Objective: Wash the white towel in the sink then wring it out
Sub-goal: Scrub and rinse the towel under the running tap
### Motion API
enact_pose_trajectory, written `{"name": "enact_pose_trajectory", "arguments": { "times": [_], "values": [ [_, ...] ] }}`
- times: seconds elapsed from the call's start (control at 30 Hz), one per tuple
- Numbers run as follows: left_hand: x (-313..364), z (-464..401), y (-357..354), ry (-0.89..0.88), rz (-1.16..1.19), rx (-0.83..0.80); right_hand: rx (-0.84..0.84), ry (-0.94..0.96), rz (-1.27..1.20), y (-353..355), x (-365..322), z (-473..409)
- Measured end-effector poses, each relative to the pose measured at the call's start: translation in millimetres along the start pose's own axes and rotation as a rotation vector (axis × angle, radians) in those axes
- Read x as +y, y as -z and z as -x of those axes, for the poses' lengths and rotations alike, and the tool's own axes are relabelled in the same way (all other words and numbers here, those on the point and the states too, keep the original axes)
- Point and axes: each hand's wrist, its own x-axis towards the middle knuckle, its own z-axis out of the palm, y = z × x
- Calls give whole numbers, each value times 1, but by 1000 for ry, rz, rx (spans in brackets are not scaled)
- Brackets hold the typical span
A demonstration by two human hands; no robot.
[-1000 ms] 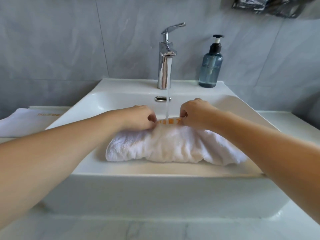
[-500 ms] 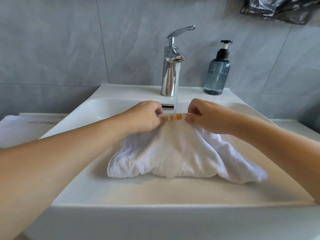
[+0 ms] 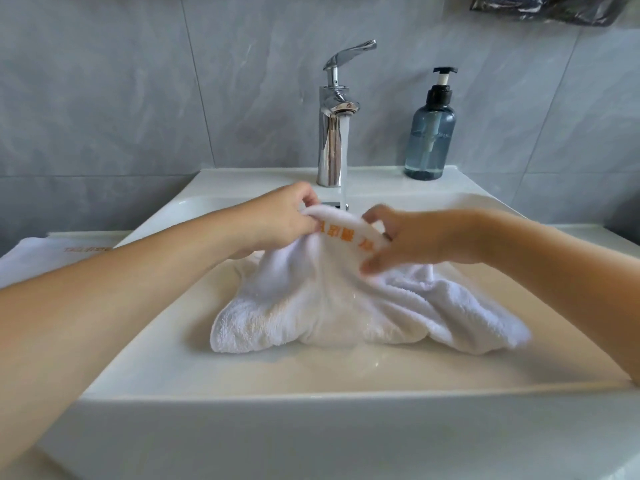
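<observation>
washing step: left hand and right hand fingers pinch the white towel under the tap stream; next, rub, then wring.

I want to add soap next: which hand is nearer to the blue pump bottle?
Right. The right hand grips the towel below-left of the pump bottle; the left hand grips it farther left, beyond the faucet.

Your two forearms come in bare from the lower left and right edges of the frame, no sleeve showing on either. Your left hand and right hand wear no gloves, rings, watch or bands; the right hand's fingertips look blurred.
</observation>
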Motion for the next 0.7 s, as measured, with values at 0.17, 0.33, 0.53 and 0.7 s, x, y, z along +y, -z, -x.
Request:
{"name": "enact_pose_trajectory", "arguments": {
  "times": [0.17, 0.33, 0.53, 0.7],
  "values": [
    [9, 16, -10, -23, -248, -200, -95, -5, 478, -26, -2, -9],
    [15, 35, -21, 8, -594, -502, 137, -29, 653, -21, 4, -15],
    [16, 31, -12, -139, -540, -324, -161, -85, 535, -30, -5, 14],
    [16, 18, -8, -68, -134, -4, 103, -54, 417, -6, -3, -10]
  ]
}}
